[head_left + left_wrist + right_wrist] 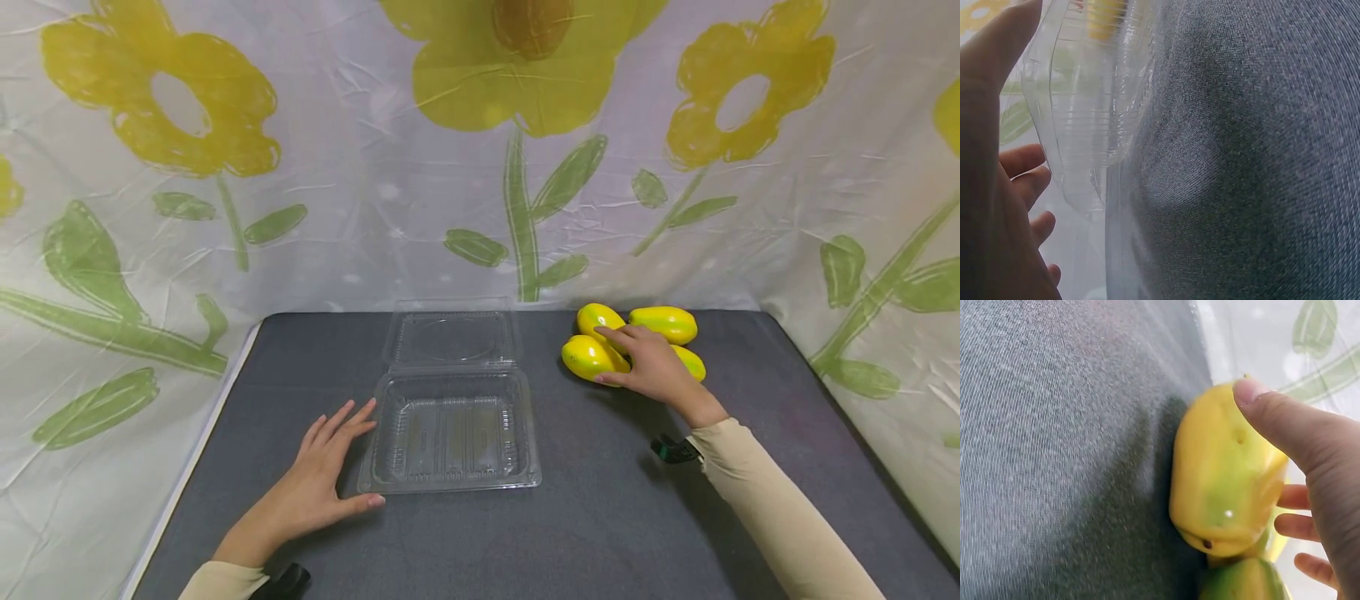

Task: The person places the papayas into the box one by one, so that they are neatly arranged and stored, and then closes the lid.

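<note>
At the table's middle lies a clear plastic clamshell container [450,482], its lid [452,337] folded back flat behind it. My left hand [321,475] is at its left side, fingers and thumb spread near the rim; the left wrist view shows the fingers right beside the clear wall [1085,125]. My right hand [652,362] reaches over a cluster of several yellow mangoes at the back right. Its thumb and fingers stand spread around the nearest mango [588,357]. In the right wrist view the thumb [1272,409] overlaps this mango [1222,481], with loosely bent fingers behind it.
Another mango [667,322] lies at the back of the cluster, and one [690,362] is partly hidden by the right hand. The dark grey tabletop [555,533] ends at a white cloth backdrop [337,208] with painted yellow flowers.
</note>
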`<action>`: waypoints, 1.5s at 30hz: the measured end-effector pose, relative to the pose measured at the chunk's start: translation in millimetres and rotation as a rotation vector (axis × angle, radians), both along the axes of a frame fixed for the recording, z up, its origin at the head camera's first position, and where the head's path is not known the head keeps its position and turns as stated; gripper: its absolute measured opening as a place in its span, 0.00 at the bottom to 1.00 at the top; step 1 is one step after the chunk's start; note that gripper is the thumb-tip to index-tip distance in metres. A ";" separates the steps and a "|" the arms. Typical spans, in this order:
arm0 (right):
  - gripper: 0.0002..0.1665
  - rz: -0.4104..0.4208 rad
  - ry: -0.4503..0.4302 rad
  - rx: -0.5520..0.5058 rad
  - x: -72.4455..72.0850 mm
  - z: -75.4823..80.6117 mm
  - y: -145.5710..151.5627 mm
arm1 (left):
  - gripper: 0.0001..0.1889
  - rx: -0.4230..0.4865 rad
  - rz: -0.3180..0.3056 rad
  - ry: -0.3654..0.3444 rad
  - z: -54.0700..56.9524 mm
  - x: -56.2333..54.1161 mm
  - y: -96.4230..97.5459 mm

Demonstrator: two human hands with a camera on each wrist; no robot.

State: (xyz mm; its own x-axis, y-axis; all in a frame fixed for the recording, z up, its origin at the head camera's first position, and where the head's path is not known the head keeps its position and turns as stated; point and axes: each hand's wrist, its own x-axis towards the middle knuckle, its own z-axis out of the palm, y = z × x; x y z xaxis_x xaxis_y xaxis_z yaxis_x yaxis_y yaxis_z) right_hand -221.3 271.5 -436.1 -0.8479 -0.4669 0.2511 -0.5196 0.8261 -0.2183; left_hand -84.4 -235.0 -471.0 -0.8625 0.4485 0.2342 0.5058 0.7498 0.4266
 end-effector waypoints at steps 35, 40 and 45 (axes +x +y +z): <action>0.41 -0.033 0.007 0.017 -7.6 -8.5 -15.9 | 0.53 -0.023 0.026 -0.003 -2.3 2.1 3.8; 0.43 -0.030 0.011 0.017 -6.9 -6.3 -18.3 | 0.52 -0.021 0.029 -0.004 -0.9 2.7 3.6; 0.42 -0.010 0.026 0.020 -6.6 -3.5 -22.0 | 0.52 -0.025 0.033 -0.003 0.0 3.0 3.4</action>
State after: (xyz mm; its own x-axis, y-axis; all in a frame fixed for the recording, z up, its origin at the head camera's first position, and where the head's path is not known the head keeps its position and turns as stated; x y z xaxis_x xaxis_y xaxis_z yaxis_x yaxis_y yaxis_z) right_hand -227.8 249.5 -439.6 -0.8456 -0.4640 0.2639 -0.5170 0.8351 -0.1881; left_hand -81.4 -231.6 -471.1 -0.8778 0.4253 0.2204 0.4790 0.7767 0.4090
